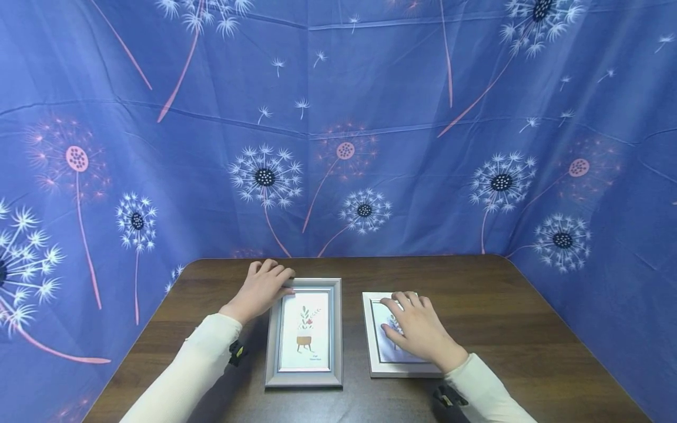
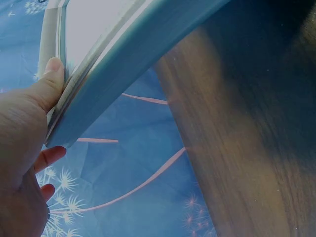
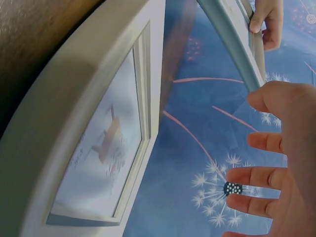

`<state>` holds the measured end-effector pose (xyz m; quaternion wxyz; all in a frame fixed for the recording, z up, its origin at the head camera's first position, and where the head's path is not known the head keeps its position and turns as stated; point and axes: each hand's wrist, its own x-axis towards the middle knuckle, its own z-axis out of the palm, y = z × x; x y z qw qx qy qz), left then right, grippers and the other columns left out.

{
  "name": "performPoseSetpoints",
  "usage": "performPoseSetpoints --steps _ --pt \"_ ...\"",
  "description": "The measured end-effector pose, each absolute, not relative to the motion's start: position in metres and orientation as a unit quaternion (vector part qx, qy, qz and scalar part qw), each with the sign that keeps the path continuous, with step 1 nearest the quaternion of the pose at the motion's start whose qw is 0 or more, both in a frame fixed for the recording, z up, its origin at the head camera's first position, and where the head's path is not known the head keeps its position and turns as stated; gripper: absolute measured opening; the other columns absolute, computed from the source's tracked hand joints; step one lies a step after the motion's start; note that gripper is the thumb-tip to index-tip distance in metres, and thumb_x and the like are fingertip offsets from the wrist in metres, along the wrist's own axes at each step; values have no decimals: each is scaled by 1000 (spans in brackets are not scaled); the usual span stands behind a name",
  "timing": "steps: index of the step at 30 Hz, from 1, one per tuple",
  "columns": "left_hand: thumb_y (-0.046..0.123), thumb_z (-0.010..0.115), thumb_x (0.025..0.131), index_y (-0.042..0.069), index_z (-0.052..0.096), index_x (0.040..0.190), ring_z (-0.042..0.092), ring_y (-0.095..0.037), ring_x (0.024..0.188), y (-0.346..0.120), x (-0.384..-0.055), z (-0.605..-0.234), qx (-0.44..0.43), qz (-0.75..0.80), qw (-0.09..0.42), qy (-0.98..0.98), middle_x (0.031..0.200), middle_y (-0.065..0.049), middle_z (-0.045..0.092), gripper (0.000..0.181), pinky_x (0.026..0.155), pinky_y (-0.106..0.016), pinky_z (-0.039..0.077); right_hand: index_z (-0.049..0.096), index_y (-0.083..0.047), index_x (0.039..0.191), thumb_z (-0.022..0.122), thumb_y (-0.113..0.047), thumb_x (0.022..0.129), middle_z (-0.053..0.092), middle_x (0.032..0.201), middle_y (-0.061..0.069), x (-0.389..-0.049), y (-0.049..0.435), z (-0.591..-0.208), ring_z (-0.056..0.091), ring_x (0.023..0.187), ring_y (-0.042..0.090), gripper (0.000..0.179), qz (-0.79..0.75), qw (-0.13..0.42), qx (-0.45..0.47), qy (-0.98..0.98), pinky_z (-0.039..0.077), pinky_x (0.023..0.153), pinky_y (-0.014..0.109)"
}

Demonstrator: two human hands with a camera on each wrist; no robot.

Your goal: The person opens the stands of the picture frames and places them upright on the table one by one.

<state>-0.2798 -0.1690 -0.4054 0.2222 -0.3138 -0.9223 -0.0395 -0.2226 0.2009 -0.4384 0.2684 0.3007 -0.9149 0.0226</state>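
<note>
A grey picture frame [image 1: 304, 380] with a potted-plant print is on the left of the table. My left hand [image 1: 262, 288] pinches its upper left corner, the thumb [image 2: 53, 74] on the front face and the other fingers behind the edge. A white picture frame [image 1: 372, 335] with a print under glass lies to the right. Over its upper right part is my right hand [image 1: 423, 329], which hides much of the print. In the right wrist view the right fingers [image 3: 256, 177] are spread and loosely bent, holding nothing, apart from the white frame.
Both frames stand on a brown wooden table [image 1: 492, 311] with rounded far corners. A blue cloth [image 1: 412, 153] printed with dandelions hangs behind and along both sides. Dark wrist devices [image 1: 449, 396] sit under the white sleeves [image 1: 486, 388].
</note>
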Motion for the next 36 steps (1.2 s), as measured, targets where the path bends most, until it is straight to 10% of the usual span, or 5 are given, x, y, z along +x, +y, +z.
performPoseSetpoints --steps 36 --pt "41 69 84 18 63 105 50 -20 94 -174 -251 -374 -385 -31 304 -871 95 5 60 31 86 -49 35 62 -9 123 68 -35 88 60 118 14 -223 230 -432 56 109 37 44 39 243 252 -936 46 80 54"
